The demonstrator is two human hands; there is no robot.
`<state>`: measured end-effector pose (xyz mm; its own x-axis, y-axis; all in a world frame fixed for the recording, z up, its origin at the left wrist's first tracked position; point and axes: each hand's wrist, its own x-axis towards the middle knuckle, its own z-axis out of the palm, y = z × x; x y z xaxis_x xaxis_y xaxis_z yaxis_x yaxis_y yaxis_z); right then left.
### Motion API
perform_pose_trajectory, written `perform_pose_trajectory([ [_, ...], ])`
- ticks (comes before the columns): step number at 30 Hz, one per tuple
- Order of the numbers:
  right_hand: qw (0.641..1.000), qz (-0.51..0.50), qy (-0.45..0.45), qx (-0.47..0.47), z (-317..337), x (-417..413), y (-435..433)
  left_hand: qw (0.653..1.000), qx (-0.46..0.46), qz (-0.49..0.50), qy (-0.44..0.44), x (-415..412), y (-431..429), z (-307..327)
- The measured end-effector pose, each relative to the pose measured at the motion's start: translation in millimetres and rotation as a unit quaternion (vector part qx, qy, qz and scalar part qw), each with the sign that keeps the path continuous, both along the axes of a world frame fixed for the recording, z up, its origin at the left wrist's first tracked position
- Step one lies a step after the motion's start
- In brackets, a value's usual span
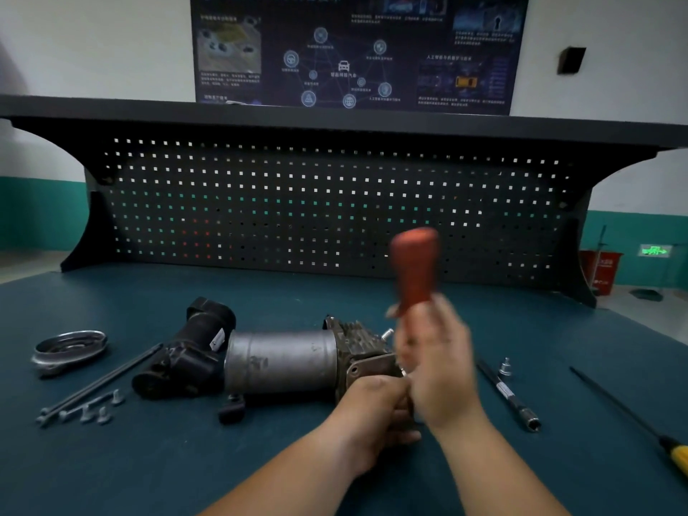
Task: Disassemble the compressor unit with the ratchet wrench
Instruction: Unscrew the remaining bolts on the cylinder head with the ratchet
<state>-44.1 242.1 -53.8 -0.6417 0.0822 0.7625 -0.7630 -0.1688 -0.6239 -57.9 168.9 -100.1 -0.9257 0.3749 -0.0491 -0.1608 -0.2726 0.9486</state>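
Bare-skinned, my left hand (376, 407) sits low centre of the frame, its grip closed on the near end of the compressor unit (283, 361) lying on the teal desk (149, 459). Just right, my right hand (437, 370) is motion-blurred, its grip clamped on the ratchet wrench (415, 270), whose orange handle stands upright above it; the wrench head is hidden behind my hands.

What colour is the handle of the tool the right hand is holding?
Reddish-orange; the ratchet wrench handle sticks up above the right hand, blurred, in the head view.
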Motion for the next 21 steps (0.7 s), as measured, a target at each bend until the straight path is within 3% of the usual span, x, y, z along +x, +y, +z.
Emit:
perform_pose_trajectory([
  [2,0.976,-0.021,0.054,0.21,-8.7,2.9,-10.5,0.998,0.053,0.036,0.004,0.6,-1.9,0.6],
  [3,0.969,-0.04,0.062,0.237,-9.7,2.5,-12.3,0.996,0.073,0.044,0.003,3.7,-3.2,5.3],
  [4,0.979,-0.04,0.046,0.194,-7.0,3.2,-11.6,0.997,0.067,0.035,0.005,3.2,-3.2,6.0],
  [6,0.998,-0.016,-0.043,-0.03,1.2,1.3,-3.0,1.0,0.007,0.03,0.003,2.1,-0.6,3.9],
  [7,0.98,-0.018,-0.102,-0.168,4.0,-3.1,6.6,0.999,-0.015,0.035,-0.008,1.1,1.2,2.4],
  [9,0.884,-0.03,-0.231,-0.406,6.2,-13.6,30.4,0.998,-0.031,0.043,-0.018,-0.2,2.4,1.8],
  [10,0.83,-0.021,-0.284,-0.48,6.1,-16.6,40.6,0.998,-0.032,0.044,-0.017,0.2,2.6,2.6],
  [11,0.793,-0.01,-0.317,-0.52,5.5,-18.6,46.7,0.998,-0.031,0.046,-0.018,0.7,2.8,3.2],
  [12,0.778,-0.007,-0.331,-0.534,4.8,-19.8,48.6,0.998,-0.028,0.049,-0.017,1.5,3.0,3.9],
  [13,0.784,-0.012,-0.329,-0.527,4.3,-20.5,47.6,0.998,-0.026,0.054,-0.022,1.7,3.4,3.8],
  [17,0.869,-0.009,-0.251,-0.426,13.4,-15.3,36.3,0.994,0.024,0.08,-0.074,2.9,5.0,6.4],
  [21,0.916,0.018,-0.26,-0.306,25.1,-9.2,50.6,0.991,0.055,0.069,-0.097,-0.8,3.3,6.7],
])
